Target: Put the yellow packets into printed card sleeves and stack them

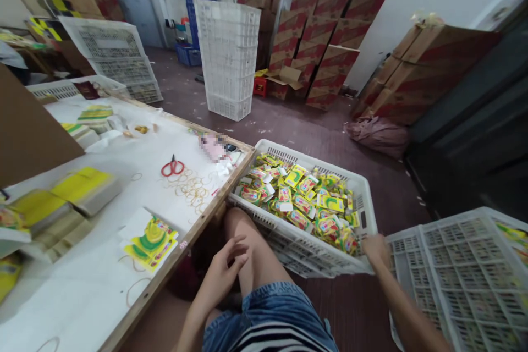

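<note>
My right hand (376,252) grips the near right corner of a white plastic crate (367,198), its fingers hooked over the rim. Inside the crate lies a loose heap of small yellow and green printed packets (303,198). My left hand (226,267) hovers over my thigh, fingers loosely curled but apart, with nothing in it. To its left on the white table (99,286) rests a small pile of flat yellow cartons (152,242). Red-handled scissors (172,166) and scattered rubber bands (192,190) lie farther back on the table.
Bundles of yellow-topped cartons (84,184) sit at the table's left. Another white crate (454,264) stands at right. Beyond are a tall stack of white crates (229,60), piled cardboard boxes (322,27) and a pinkish sack (379,135) on the floor.
</note>
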A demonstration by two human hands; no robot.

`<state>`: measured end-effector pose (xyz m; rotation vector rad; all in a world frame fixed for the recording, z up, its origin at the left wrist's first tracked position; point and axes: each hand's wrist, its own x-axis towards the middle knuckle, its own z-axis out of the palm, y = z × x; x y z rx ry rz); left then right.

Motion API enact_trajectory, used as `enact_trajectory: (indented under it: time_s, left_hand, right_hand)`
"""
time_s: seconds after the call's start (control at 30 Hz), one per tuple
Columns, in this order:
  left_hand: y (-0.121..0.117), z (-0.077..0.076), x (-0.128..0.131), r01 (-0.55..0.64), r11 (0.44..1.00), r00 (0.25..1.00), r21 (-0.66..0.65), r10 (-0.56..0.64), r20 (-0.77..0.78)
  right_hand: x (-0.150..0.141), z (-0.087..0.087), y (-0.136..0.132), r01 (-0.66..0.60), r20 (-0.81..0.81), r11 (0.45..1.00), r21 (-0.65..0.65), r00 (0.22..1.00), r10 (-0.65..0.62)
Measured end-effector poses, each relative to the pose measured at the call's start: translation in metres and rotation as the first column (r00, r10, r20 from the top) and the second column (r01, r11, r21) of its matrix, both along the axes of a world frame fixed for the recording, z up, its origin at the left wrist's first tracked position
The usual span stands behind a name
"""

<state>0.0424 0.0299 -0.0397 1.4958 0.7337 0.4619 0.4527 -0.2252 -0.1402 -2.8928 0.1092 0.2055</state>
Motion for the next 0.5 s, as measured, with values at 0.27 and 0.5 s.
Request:
enact_trajectory:
  time_s: [0.27,0.5]
  left_hand:
    - [0.004,0.009,-0.014,-0.048,0.999,0.999,0.016,0.048,0.009]
    - [0.032,0.037,-0.045,-0.318,0.851,0.924,0.419,0.377,-0.065]
  right_hand:
    - [-0.004,0.009,0.007,0.003,0.009,1.0,-0.008,1.0,-0.003]
    - [-0.016,0.03,0.022,0.009,0.047,1.0,0.004,0.999,-0.009]
